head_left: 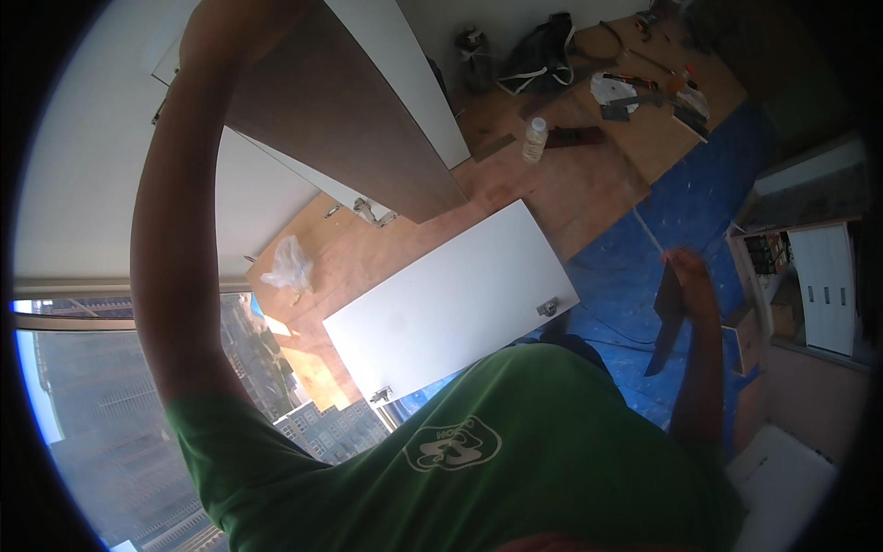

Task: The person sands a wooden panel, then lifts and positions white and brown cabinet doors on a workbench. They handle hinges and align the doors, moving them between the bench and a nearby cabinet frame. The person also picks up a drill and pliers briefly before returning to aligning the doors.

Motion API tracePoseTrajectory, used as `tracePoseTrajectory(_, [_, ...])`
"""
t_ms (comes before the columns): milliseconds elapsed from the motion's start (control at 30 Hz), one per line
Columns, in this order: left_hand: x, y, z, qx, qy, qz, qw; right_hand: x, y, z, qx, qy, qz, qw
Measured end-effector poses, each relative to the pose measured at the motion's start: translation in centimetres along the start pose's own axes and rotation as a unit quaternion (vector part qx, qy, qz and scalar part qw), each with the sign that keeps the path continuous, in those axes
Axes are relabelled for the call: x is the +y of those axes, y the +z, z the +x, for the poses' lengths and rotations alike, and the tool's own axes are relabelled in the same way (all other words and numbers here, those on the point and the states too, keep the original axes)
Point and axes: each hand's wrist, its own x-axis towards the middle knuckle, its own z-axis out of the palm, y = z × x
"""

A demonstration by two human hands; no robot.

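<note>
While a white rectangular board (451,306) lay with its metal hinges (548,307) showing, a brown wood-grain panel (340,110) rose beyond it, leftward. Left hand (235,32): raised at the panel's upper part, grip impossible to tell. Right hand (692,276): right of the board, clasping a long dark implement (666,322), kind unclear. Good handling seemingly required steadying the panel and keeping the implement off the board.
</note>
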Motion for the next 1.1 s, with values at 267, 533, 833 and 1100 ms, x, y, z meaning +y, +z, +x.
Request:
tracePoseTrajectory(267, [-2.4,0.5,-1.1,0.068,0.055,0.028,0.996,10.2,-0.1,2.6,0.005,-0.013,-0.214,0.977])
tracePoseTrajectory(533, [-3.1,2.0,-5.5,0.24,-0.012,0.06,0.969,24.0,-2.7,3.4,-0.029,0.084,-0.206,0.975])
tracePoseTrajectory(833, [-1.2,4.0,-11.3,0.407,-0.315,-0.332,0.791,35.6,-8.1,4.8,-0.045,0.168,-0.219,0.96])
tracePoseTrajectory(1100, [3.5,0.6,-14.8,0.363,-0.412,-0.284,0.786,38.9,-11.7,7.4,-0.123,0.124,-0.279,0.944])
